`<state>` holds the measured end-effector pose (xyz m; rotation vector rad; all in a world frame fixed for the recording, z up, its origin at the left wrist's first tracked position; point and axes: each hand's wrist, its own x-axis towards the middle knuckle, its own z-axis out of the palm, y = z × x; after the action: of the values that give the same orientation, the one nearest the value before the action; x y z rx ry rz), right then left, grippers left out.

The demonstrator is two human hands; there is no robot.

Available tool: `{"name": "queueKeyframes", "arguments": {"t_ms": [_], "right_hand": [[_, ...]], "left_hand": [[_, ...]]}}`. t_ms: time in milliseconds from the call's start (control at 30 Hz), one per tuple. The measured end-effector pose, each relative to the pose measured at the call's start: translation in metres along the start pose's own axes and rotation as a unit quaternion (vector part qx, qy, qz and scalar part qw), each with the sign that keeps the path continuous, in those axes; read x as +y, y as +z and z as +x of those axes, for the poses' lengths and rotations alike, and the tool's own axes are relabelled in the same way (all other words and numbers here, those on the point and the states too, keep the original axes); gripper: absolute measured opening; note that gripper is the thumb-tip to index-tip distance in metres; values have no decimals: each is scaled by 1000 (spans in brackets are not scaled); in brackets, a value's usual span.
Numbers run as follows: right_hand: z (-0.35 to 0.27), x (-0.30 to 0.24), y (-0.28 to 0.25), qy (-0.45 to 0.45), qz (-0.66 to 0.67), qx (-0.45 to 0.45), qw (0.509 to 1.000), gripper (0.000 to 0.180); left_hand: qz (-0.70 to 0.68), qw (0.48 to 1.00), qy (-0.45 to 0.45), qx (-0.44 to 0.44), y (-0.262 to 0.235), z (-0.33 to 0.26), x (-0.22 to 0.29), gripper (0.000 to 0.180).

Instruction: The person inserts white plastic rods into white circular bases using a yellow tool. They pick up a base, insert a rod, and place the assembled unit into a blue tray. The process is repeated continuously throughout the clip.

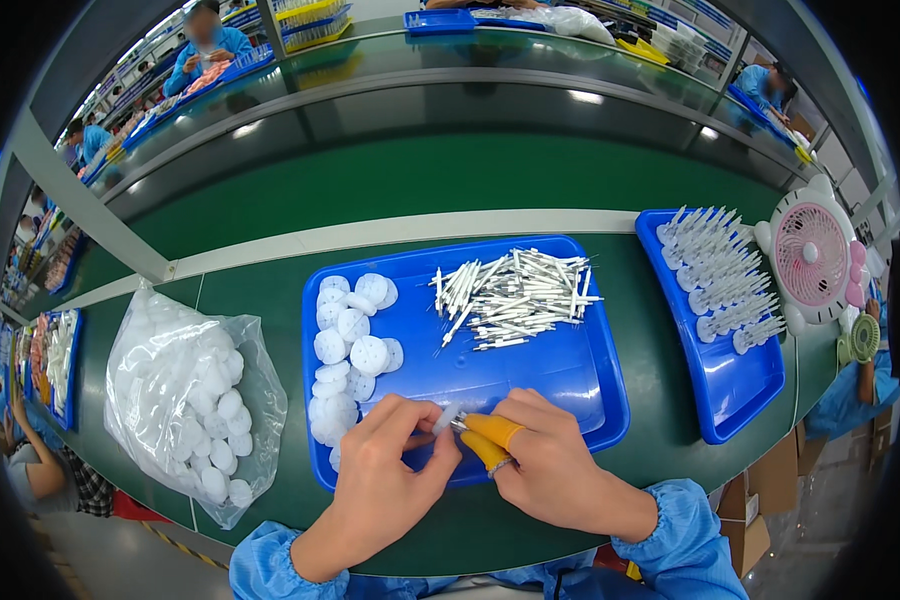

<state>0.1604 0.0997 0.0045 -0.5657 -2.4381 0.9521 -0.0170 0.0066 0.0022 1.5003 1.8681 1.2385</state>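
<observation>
Over the near edge of the blue tray (490, 390), my left hand (390, 465) pinches a small translucent white disc (446, 417) between thumb and fingers. My right hand (550, 460) wears yellow finger covers on two fingers and closes around a small shiny metal piece (459, 423). That piece touches or nearly meets the disc; most of it is hidden by the fingers. Round white plastic discs (369, 355) lie stacked along the tray's left side. Thin white sticks with fine dark tips (515, 298) form a loose pile at its far right.
A clear plastic bag (185, 385) of white discs lies to the left. On the right, a narrower blue tray (735, 390) holds rows of discs with upright sticks (720, 275), beside a pink and white fan (812, 250). Beyond a pale ledge, co-workers (225, 45) sit at other benches.
</observation>
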Motion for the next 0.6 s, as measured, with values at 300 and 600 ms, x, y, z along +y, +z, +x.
{"name": "queueKeyframes", "arguments": {"t_ms": [300,600], "right_hand": [[1,-2,19,13,19,87,996,38],[31,47,-9,31,-198,78,977,22]], "left_hand": [[39,999,6,-14,4,-10,-1,21],[-15,998,-59,10,-4,3,0,15]]}}
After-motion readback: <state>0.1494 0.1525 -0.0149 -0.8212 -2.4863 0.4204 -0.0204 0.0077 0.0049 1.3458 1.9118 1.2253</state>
